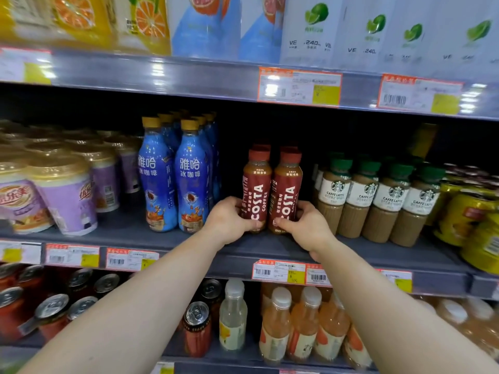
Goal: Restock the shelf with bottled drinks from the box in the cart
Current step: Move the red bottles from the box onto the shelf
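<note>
Two dark-red Costa coffee bottles stand upright side by side on the middle shelf [270, 248]. My left hand [229, 220] grips the lower part of the left Costa bottle [256, 190]. The right Costa bottle [286, 195] is held low down by my right hand [305, 225]. More red caps show behind these two. The box and the cart are out of view.
Blue iced-coffee bottles [172, 179] stand left of the Costa bottles, Starbucks latte bottles [378, 201] right. Purple milk-tea cups [64, 195] fill the far left, yellow cans [475, 220] the far right. Cartons sit on the shelf above, cans and orange drinks [302, 325] below.
</note>
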The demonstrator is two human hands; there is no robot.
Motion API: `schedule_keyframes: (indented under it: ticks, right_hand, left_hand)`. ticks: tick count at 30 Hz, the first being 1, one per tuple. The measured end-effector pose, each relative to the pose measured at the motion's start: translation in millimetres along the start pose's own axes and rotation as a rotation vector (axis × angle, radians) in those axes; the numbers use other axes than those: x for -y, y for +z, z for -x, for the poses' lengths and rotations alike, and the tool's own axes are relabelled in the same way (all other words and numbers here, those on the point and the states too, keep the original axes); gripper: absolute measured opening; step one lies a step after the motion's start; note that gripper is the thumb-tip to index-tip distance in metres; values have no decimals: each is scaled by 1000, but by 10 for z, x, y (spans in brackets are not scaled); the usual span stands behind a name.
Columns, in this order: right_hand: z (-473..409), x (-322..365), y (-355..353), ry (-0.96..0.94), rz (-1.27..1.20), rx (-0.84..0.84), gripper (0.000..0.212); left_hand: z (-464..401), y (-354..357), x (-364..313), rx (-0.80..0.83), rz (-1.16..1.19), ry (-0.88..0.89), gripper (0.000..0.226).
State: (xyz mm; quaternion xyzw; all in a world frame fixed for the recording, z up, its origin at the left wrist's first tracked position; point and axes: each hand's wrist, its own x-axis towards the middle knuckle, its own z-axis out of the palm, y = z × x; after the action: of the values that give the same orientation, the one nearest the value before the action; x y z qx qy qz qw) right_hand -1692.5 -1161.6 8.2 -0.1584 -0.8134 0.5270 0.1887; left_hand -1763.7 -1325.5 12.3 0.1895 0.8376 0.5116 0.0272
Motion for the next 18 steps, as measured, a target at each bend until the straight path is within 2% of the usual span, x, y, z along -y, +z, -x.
schedule_keyframes:
  ticks: [6, 9, 11, 12, 13, 15, 16, 18]
  right_hand:
    - [39, 7, 1, -1, 61, -28, 71]
    - [117, 67, 1, -39, 151, -101, 67]
    - [196, 92, 33, -126, 243, -266, 56]
    - [261, 116, 71, -173, 270, -347, 47]
    - [331, 143, 132, -213, 277, -394, 39]
    - [452, 198, 308, -281, 262, -372, 28]
    - [488, 221, 415, -318, 253, -319, 24]
    - [522, 280, 639, -386, 233, -172, 18]
  left_hand:
    - [63, -38, 3, 44, 3, 49, 70]
    - [177, -160, -17, -12, -18, 113, 69]
    - [278, -298, 25, -180, -51, 171, 44]
    - [343, -385, 70, -315, -65, 205, 30]
    - [387, -481, 136, -466, -69, 235, 27]
    - [453, -708, 264, -711, -61, 249, 36]
    - [451, -823, 339, -783, -59, 222, 44]
    - [387, -1034, 467, -782, -67, 97, 75]
